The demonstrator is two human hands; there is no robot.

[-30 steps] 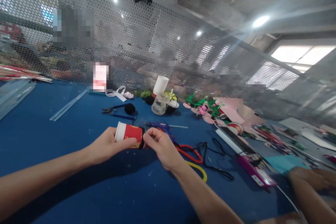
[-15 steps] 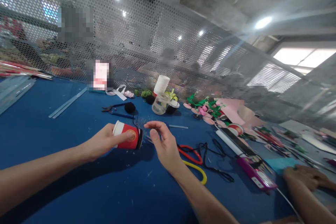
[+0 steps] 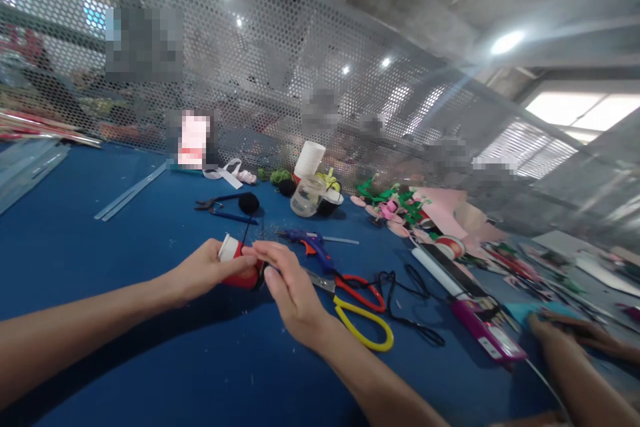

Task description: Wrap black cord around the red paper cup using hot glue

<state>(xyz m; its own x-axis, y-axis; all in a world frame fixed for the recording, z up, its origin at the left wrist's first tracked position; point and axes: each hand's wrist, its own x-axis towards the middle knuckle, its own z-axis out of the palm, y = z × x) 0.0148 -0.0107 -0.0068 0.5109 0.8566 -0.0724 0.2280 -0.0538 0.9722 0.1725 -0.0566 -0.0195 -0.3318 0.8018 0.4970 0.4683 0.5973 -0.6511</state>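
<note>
My left hand (image 3: 203,272) is closed round a red and white paper cup (image 3: 243,279), which lies tilted on its side above the table. At the cup's dark right end, my right hand (image 3: 295,290) rests its outstretched fingers against it, with the thumb apart; that end is mostly covered. A black strand runs down to the cup from a black yarn ball (image 3: 249,203). Beside my right hand lie a blue glue gun (image 3: 310,240) and scissors (image 3: 363,330) with red and yellow handles.
Blue-handled pliers (image 3: 220,207) lie behind the cup. Farther back stand a clear plastic jar (image 3: 307,197) and stacked white cups (image 3: 310,160). A purple power strip (image 3: 487,330) with a white cable lies at right, near another person's hands (image 3: 565,340). Perforated metal panels (image 3: 280,67) border the table.
My right hand has moved left onto the cup's dark end, uncovering the glue gun and more of the scissors. My left hand still holds the cup. The other person's hands shifted slightly.
</note>
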